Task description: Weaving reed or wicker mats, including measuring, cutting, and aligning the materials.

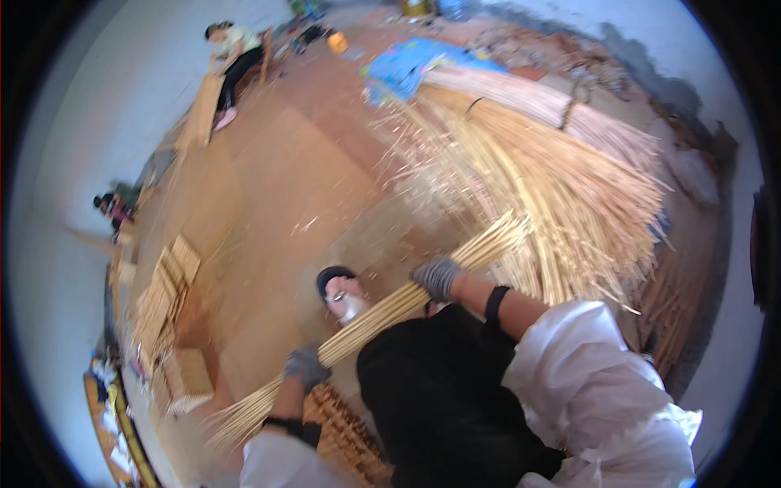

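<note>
My black apron (pixel 447 398) lies just below the bundle (pixel 378 317), which slants across in front of my knees, and I judge that a loose stick could snag in its cloth if I swing round. My left hand (pixel 306 370), gloved in grey, is curled round the bundle's lower part; my right hand (pixel 438 278), gloved too, wraps the upper part with its fingers pressed together. I see no tie on the bundle, so if either grip slackened, sticks could slide out lengthwise; the lower end fans out already past my left hand. That end hangs near the brown stack (pixel 346 435) beside my left forearm and might catch on it. My foot (pixel 346 294), in a sandal with the toes bare, is just beyond the bundle, so dropped sticks could jab it. The upper end reaches the edge of the pile (pixel 561 179), where its sticks could tangle with the loose ones. As for what I can't make out: the bundle hides my thumbs and fingertips, my other foot is mostly covered, and blur softens the fanned end. Farther off, the seated co-worker's (pixel 237 57) hands are too small to read, and the second co-worker (pixel 118 207) is little more than a smudge by the wall.
</note>
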